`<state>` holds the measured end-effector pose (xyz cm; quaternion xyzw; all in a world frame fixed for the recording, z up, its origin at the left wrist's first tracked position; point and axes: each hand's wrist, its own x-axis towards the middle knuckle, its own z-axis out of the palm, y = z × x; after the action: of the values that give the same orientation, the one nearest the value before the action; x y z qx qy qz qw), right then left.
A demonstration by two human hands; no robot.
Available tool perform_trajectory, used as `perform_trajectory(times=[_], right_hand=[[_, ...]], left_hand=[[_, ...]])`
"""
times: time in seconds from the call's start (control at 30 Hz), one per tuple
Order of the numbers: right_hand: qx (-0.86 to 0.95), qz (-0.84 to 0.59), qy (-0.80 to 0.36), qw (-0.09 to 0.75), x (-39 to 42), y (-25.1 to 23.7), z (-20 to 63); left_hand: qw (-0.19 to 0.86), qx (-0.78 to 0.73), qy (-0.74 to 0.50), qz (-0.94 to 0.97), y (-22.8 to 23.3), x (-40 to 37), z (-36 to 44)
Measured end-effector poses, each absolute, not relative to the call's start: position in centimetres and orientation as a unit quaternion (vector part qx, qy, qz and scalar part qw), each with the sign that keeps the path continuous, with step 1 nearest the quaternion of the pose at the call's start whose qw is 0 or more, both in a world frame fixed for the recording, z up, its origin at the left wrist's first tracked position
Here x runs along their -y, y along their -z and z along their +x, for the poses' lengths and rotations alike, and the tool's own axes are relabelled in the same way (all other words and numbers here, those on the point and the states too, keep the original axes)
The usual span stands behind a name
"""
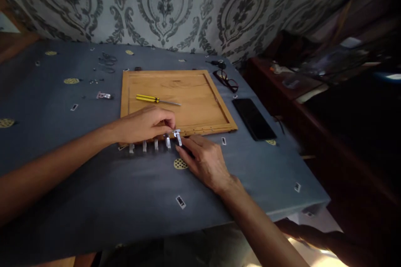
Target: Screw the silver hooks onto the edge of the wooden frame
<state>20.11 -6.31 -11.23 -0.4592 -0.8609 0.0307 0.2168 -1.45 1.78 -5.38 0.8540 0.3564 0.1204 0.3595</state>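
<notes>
A framed wooden board (184,87) lies flat, with small dark holes along its near edge. Several shiny metal brackets (156,144) sit in a row along that edge and stick out toward me. At the right end of the row, a small metal bracket (177,137) is gripped between the thumb and fingers of my right hand (205,160). My left hand (148,124) rests over the near edge with thumb and forefinger pinched beside this bracket; whatever is in the pinch is too small to make out. A yellow-handled screwdriver (149,98) lies on the board.
Left of the board, a loose metal bracket (104,96) and several tiny screws (95,81) lie on the blue tablecloth (131,204). A black phone (253,119) and eyeglasses (227,81) are on the right. A patterned curtain (175,8) hangs behind.
</notes>
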Motion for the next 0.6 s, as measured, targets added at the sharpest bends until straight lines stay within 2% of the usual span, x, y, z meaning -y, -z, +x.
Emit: perform_trajectory(times=[0.17, 0.6], right_hand=[[0.862, -0.459, -0.036, 0.209, 6.25, 11.39, 20.26], [0.862, -0.453, -0.038, 0.227, 6.28, 11.26, 20.23]], left_hand=[[0.333, -0.327, -0.083, 0.88, 5.57, -2.93, -1.02], [0.328, -0.327, -0.078, 0.883, 5.58, -2.8, -0.8]])
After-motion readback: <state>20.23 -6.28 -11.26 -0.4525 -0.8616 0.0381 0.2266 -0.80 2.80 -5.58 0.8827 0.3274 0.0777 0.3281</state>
